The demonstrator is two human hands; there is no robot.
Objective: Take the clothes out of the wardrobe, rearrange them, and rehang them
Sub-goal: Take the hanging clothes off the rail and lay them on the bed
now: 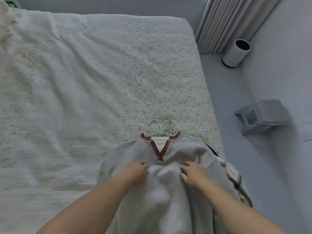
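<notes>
Both the left hand (135, 173) and right hand (194, 174) are bunching the grey sweater (168, 191) in curled fingers (141, 163) on the bed (84, 81), hangers (162, 128) lying just beyond the fingertips, so the clothes are out and rehanging is probably still waiting.

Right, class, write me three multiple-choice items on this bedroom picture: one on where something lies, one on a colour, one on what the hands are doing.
1. Where does the grey V-neck sweater lie?
A. on the near right corner of the white textured bed
B. on the floor
C. on the grey plastic stool

2. What colour is the stitching round the sweater's neckline?
A. blue
B. dark red
C. yellow

3. What are the left hand and right hand doing?
A. hanging idle
B. holding the hanger hooks
C. gripping bunched sweater cloth

Answers: 1 A, the sweater lies on the bedcover beside the bed's right edge. 2 B, red stitches edge the V. 3 C, curled fingers gather fabric below the neckline, while the pale hanger hooks lie untouched above the collar.
</notes>
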